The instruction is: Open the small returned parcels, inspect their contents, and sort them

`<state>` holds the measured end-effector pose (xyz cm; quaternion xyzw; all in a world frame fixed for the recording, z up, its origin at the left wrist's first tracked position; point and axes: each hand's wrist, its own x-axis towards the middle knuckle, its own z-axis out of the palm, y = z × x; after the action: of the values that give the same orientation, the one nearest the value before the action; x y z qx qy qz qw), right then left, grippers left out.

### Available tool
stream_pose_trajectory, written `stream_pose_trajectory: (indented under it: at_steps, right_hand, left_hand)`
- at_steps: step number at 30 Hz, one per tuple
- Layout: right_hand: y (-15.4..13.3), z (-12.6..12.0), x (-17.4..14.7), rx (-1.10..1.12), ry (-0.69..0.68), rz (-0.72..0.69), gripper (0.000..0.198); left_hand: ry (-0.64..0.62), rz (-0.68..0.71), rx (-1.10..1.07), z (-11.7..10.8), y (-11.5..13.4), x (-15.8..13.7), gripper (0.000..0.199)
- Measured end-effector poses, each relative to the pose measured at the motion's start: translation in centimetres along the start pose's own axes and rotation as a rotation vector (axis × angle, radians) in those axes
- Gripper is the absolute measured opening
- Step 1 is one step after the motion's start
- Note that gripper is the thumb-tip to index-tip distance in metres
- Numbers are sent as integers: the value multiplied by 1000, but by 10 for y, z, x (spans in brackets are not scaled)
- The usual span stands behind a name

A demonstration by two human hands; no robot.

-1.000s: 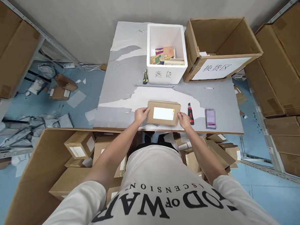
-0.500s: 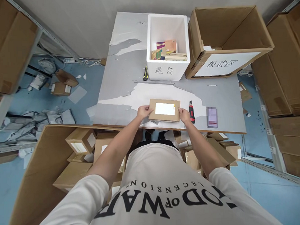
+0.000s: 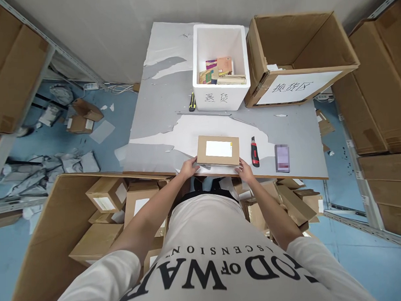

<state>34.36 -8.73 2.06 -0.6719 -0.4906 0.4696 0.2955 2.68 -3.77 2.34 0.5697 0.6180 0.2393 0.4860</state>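
A small brown cardboard box [image 3: 202, 157] with a white label on top is at the front of the table, squarely between my two hands. My left hand [image 3: 188, 168] holds it at the near left corner, thumb and fingertips against the cardboard. At the near right corner my right hand [image 3: 245, 170] grips it in the same way. Just right of the box lies a red and black utility knife [image 3: 255, 154]. Further right is a phone [image 3: 282, 158], its screen blurred. The underside of the box is hidden.
Behind stand a white foam box [image 3: 221, 99] with several small boxes or books inside and a large open carton [image 3: 293, 88]. A yellow and black utility knife [image 3: 192, 102] lies by the foam box. Below the table's front edge [image 3: 296, 178], a big carton [image 3: 42, 235] holds several parcels.
Both hands have slid toward me, from the sides of the box to its near corners. The box looks nearly unmoved on the table; the whole view has shifted slightly.
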Motion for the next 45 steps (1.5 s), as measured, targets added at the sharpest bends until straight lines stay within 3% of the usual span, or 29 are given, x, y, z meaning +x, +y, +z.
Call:
stream_pose_trajectory:
  at_steps: [5,10,18,23,32,34,36,40,43,45]
  right_hand:
    - [-14,14,1,80,115,84,54]
    - [-29,1,7,107,83,18,47]
    - [-59,-20,19,-148,177,-97,49]
    - [-75,-15,33,-314,165,-69,48]
    - [-88,-21,62,-341,109,79,46]
    - [-89,-21,63,-333,113,111,47]
    - [-90,-19,62,-335,127,131,47]
    - [-83,-14,61,-306,157,82,48]
    - [-65,-22,62,-167,154,33,51]
    - [-47,-34,62,-133,240,52,51]
  left_hand:
    - [11,-11,-18,15,6,-4,39]
    - [18,71,-151,8,21,0,41]
    - [213,56,193,-20,77,4,39]
    - [298,-22,303,-19,88,17,41]
    - [191,-59,401,-16,102,30,43]
    - [260,-1,433,-7,101,21,52]
    - [298,160,508,8,100,10,58]
    - [33,523,703,37,93,-11,56]
    - [-48,567,779,47,86,-16,54]
    - [-56,573,798,48,82,-16,56]
